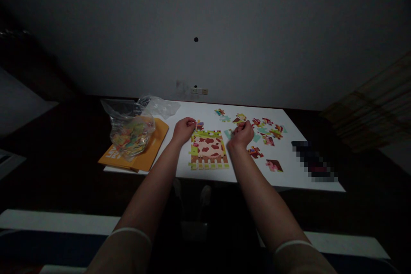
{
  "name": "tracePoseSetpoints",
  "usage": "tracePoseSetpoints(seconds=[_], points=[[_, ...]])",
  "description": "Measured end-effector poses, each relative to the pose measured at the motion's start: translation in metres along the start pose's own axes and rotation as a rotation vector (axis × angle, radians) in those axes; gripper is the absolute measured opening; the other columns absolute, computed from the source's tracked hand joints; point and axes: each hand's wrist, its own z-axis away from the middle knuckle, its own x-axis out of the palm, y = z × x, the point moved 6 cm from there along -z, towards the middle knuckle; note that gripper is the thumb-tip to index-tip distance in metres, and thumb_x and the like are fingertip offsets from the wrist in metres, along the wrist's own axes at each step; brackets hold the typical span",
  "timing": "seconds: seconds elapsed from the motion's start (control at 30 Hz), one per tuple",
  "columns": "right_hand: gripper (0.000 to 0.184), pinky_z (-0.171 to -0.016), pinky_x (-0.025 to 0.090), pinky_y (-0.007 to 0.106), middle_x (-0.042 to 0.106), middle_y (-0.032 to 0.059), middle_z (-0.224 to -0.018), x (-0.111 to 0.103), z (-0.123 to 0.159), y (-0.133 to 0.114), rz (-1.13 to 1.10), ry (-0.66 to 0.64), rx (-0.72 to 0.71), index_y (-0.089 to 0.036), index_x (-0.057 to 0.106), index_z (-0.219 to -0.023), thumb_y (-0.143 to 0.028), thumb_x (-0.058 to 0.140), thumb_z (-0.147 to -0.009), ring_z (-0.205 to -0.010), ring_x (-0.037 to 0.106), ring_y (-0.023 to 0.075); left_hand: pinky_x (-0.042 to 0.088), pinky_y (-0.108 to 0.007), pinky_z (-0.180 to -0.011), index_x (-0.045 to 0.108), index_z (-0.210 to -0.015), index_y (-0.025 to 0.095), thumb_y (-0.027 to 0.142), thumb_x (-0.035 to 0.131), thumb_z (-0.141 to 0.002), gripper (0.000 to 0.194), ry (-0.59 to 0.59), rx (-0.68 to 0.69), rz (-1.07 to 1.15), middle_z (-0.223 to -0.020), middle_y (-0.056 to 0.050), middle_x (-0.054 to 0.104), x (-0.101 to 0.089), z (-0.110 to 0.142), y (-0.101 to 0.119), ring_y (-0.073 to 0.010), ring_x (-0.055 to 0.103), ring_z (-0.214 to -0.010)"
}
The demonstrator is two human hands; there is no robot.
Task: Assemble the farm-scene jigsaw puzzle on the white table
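Note:
A partly assembled jigsaw [209, 150], showing a cow hide pattern, a white fence and green edges, lies on the white table [289, 177]. My left hand [183, 129] rests closed at its upper left corner, pinching a small red and blue puzzle piece [199, 125]. At the puzzle's upper right corner my right hand [241, 134] is closed on another piece [240, 125]. Several loose pieces [268, 130] lie scattered to the right of my right hand.
A clear plastic bag of puzzle pieces [131, 130] sits on an orange box [144, 152] at the table's left end. A dark blurred object [313, 160] lies at the right end. A grey wall rises behind the table, and the floor around is dark.

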Motion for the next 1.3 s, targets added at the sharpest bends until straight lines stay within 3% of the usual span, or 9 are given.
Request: tracePoseSetpoints(seconds=[0.27, 0.4, 0.5, 0.57, 0.63, 0.73, 0.83, 1.03, 1.3], points=[[0.030, -0.050, 0.026, 0.027, 0.035, -0.0091, -0.059, 0.006, 0.001, 0.001, 0.072, -0.106, -0.030, -0.029, 0.044, -0.072, -0.041, 0.052, -0.099, -0.051, 0.031, 0.0133, 0.057, -0.034, -0.088, 0.085, -0.110, 0.019, 0.024, 0.066, -0.093, 0.025, 0.079, 0.023, -0.036, -0.104, -0.007, 0.086, -0.007, -0.002, -0.002, -0.0240, 0.077, -0.096], [0.027, -0.061, 0.042, 0.029, 0.055, -0.0037, -0.067, 0.028, 0.021, 0.006, 0.444, -0.536, -0.107, -0.027, 0.057, -0.076, -0.045, 0.056, -0.096, -0.061, 0.049, 0.0167, 0.058, -0.034, -0.092, 0.084, -0.114, 0.020, 0.023, 0.062, -0.096, 0.028, 0.151, 0.022, -0.047, -0.110, -0.008, 0.086, -0.011, -0.003, -0.007, -0.0242, 0.077, -0.101], [0.025, -0.094, 0.054, 0.040, 0.076, 0.0077, -0.099, 0.044, 0.064, 0.004, 0.925, -0.956, -0.451, -0.023, 0.075, -0.101, -0.043, 0.059, -0.099, -0.098, 0.067, 0.0260, 0.059, -0.033, -0.090, 0.083, -0.115, 0.020, 0.024, 0.062, -0.097, 0.028, 0.160, 0.025, -0.048, -0.106, -0.007, 0.086, -0.011, -0.004, -0.010, -0.0235, 0.078, -0.098], [0.039, -0.116, 0.046, 0.050, 0.075, 0.0170, -0.137, 0.047, 0.098, 0.004, 1.201, -1.169, -0.684, -0.021, 0.078, -0.129, -0.046, 0.061, -0.104, -0.133, 0.062, 0.0346, 0.059, -0.033, -0.089, 0.083, -0.115, 0.020, 0.026, 0.063, -0.097, 0.027, 0.160, 0.020, -0.050, -0.103, -0.006, 0.085, -0.011, -0.004, -0.010, -0.0234, 0.078, -0.095], [0.060, -0.130, 0.032, 0.060, 0.054, 0.0188, -0.172, 0.043, 0.126, 0.006, 1.381, -1.274, -0.773, -0.023, 0.067, -0.157, -0.058, 0.054, -0.109, -0.160, 0.042, 0.0427, 0.060, -0.032, -0.087, 0.082, -0.116, 0.019, 0.027, 0.064, -0.098, 0.027, 0.159, 0.011, -0.054, -0.101, -0.006, 0.085, -0.011, -0.004, -0.009, -0.0231, 0.078, -0.094], [0.085, -0.137, 0.012, 0.068, 0.027, 0.0142, -0.189, 0.034, 0.151, 0.012, 1.548, -1.332, -0.654, -0.028, 0.043, -0.179, -0.077, 0.040, -0.110, -0.174, 0.017, 0.0485, 0.059, -0.032, -0.088, 0.082, -0.117, 0.019, 0.026, 0.063, -0.097, 0.028, 0.165, -0.008, -0.074, -0.103, -0.007, 0.085, -0.012, -0.004, -0.006, -0.0231, 0.079, -0.095], [0.092, -0.140, 0.005, 0.065, 0.017, 0.0106, -0.192, 0.028, 0.159, 0.013, 1.571, -1.335, -0.571, -0.029, 0.030, -0.184, -0.083, 0.032, -0.109, -0.177, 0.009, 0.0455, 0.058, -0.032, -0.090, 0.082, -0.114, 0.020, 0.024, 0.062, -0.097, 0.027, 0.162, -0.019, -0.114, -0.106, -0.008, 0.086, -0.012, -0.001, 0.001, -0.0238, 0.079, -0.099], [0.094, -0.141, 0.006, 0.060, 0.013, 0.0102, -0.192, 0.018, 0.151, 0.003, 1.542, -1.358, -0.545, -0.030, 0.032, -0.183, -0.087, 0.029, -0.108, -0.177, 0.006, 0.0425, 0.058, -0.034, -0.092, 0.073, -0.140, 0.019, 0.026, 0.058, -0.100, 0.044, 0.145, -0.024, -0.241, -0.109, -0.010, 0.086, -0.018, 0.014, 0.016, -0.0256, 0.079, -0.101], [0.092, -0.141, 0.008, 0.060, 0.016, 0.0113, -0.192, -0.007, 0.145, -0.012, 1.528, -1.360, -0.565, -0.030, 0.033, -0.183, -0.085, 0.034, -0.109, -0.177, 0.008, 0.0423, 0.052, -0.051, -0.112, 0.078, -0.135, 0.016, 0.029, 0.050, -0.105, 0.043, 0.132, 0.022, -0.478, -0.129, -0.023, 0.081, -0.027, 0.035, 0.025, -0.0389, 0.072, -0.127]])
